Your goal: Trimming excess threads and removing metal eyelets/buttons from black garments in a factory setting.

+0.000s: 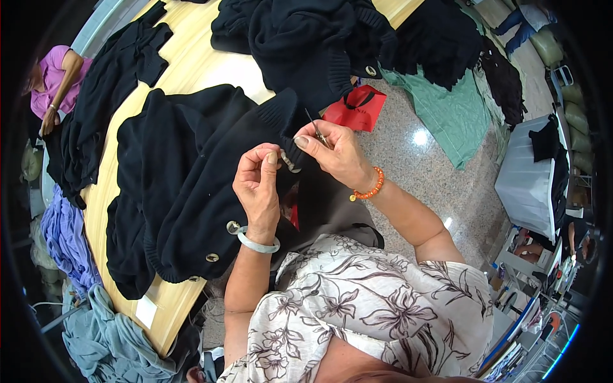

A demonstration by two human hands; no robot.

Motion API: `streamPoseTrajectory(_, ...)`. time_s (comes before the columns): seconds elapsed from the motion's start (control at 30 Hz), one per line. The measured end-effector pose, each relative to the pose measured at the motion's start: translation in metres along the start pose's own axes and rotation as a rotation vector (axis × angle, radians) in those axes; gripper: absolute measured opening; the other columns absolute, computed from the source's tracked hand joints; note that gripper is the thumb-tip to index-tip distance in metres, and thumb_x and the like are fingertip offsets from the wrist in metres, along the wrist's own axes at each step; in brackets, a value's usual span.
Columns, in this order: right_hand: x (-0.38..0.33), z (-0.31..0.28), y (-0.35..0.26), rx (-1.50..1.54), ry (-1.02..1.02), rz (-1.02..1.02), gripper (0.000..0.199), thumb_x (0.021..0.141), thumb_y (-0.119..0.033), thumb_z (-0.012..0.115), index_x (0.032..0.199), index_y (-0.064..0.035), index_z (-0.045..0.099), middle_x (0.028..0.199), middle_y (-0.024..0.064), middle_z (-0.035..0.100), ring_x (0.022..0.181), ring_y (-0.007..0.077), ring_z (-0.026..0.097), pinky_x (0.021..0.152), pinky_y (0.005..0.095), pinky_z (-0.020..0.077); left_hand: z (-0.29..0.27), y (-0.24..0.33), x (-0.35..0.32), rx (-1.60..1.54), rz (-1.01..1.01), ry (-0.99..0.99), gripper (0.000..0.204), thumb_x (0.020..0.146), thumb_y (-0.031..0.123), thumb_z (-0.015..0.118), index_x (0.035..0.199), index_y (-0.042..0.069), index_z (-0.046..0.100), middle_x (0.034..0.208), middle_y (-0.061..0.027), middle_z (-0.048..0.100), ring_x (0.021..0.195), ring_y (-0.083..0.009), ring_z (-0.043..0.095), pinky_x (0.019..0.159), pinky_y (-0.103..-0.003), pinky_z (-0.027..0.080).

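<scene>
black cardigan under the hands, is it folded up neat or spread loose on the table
Spread loose: the black cardigan lies rumpled across the wooden table, its buttoned edge pinched up between the left hand and right hand.

Both hands pinch black knit garment (211, 172) edge; right hand (335, 153) holds small snips (315, 129).
</scene>
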State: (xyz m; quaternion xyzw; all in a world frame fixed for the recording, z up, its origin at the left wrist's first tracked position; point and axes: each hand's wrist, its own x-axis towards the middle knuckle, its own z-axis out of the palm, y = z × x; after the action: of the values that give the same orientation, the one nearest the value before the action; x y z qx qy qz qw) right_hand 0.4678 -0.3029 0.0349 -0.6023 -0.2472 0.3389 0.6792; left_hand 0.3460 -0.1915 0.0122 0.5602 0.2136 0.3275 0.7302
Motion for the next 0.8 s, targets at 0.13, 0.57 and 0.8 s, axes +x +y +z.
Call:
streamPoseTrajectory(0.13, 0.001, -0.003, 0.005, 0.012, 0.0, 0.008, 0.018, 0.096, -0.019, 0.063, 0.089, -0.0024, 0.064, 0.067, -0.0084, 0.052, 0.058, -0.003, 0.039, 0.049, 0.0173, 0.0321, -0.004, 0.009, -0.002, 0.019, 0.037, 0.109, 0.009, 0.096, 0.01, 0.062, 0.096, 0.001, 0.062, 0.089, -0.0056, 0.066, 0.077, -0.0106, 0.06, 0.07, -0.021, 0.047)
streamPoseTrajectory(0.57, 0.03, -0.061, 0.028, -0.05, 0.228, -0.059, 0.017, 0.097, -0.021, 0.061, 0.095, -0.0038, 0.062, 0.068, -0.009, 0.05, 0.052, -0.0029, 0.037, 0.046, 0.0173, 0.0307, -0.143, 0.047, -0.093, 1.808, 0.29, 0.167, 0.056, 0.089, 0.034, 0.067, 0.138, 0.011, 0.052, 0.15, -0.0124, 0.04, 0.142, -0.0347, 0.03, 0.116, -0.049, 0.017)
streamPoseTrajectory(0.8, 0.047, -0.039, 0.028, -0.679, 0.27, -0.305, 0.016, 0.093, -0.014, 0.064, 0.102, -0.0004, 0.064, 0.079, 0.0059, 0.068, 0.068, 0.01, 0.062, 0.061, 0.026, 0.0486, -0.167, 0.07, -0.085, 1.743, 0.254, 0.12, 0.067, 0.08, 0.032, 0.074, 0.14, 0.012, 0.05, 0.15, -0.0118, 0.04, 0.143, -0.0335, 0.028, 0.117, -0.052, 0.011)
